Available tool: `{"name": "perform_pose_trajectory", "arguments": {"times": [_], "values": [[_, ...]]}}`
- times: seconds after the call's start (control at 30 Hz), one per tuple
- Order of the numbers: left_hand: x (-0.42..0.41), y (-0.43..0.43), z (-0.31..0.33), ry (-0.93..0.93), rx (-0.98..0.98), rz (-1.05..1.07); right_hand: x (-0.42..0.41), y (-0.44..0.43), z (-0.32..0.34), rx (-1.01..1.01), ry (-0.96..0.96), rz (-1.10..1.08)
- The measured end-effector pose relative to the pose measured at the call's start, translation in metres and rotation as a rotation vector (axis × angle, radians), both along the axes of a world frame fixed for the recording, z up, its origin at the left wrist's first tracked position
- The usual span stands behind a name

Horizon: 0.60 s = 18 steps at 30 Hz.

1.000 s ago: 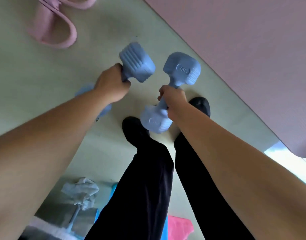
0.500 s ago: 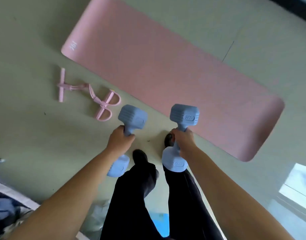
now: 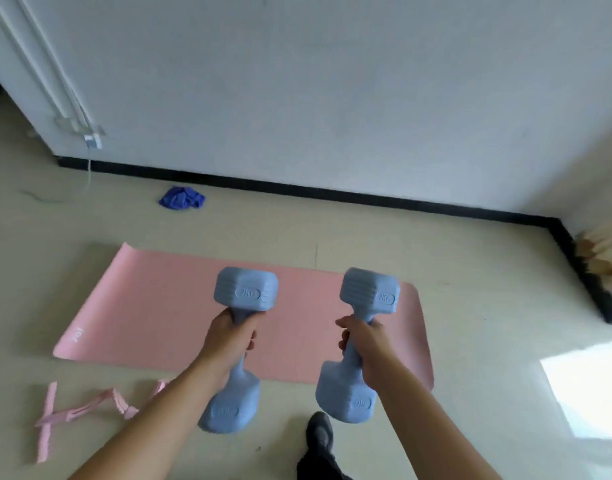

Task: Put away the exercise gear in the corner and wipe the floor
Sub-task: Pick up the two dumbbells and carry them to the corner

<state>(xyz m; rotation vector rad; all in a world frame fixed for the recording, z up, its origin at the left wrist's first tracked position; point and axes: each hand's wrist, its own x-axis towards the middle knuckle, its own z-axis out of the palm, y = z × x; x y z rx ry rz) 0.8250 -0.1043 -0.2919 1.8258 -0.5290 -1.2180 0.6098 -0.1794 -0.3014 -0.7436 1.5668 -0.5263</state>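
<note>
Left hand (image 3: 230, 336) and right hand (image 3: 366, 341), fingers wrapped tight round the handles, each carry a blue dumbbell (image 3: 240, 348) (image 3: 361, 344) upright above the pink mat (image 3: 152, 313), likely bound for the corner (image 3: 557, 221), blue cloth (image 3: 181, 198) waiting by the wall.

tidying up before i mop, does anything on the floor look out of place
A crumpled blue cloth lies loose near the black skirting board, and a pink pedal resistance band sprawls askew beside the flat pink exercise mat.
</note>
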Motion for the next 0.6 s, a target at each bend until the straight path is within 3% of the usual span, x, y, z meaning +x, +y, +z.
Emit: {"name": "perform_pose_trajectory", "arguments": {"times": [0.27,0.6], "values": [[-0.148,-0.049,0.07,0.054,-0.173,-0.321,-0.151,0.034,0.06,-0.113,-0.005,-0.293],[-0.441,-0.133,0.133,0.006,-0.395,-0.565,-0.414,0.012,0.11,-0.385,-0.047,-0.557]]}}
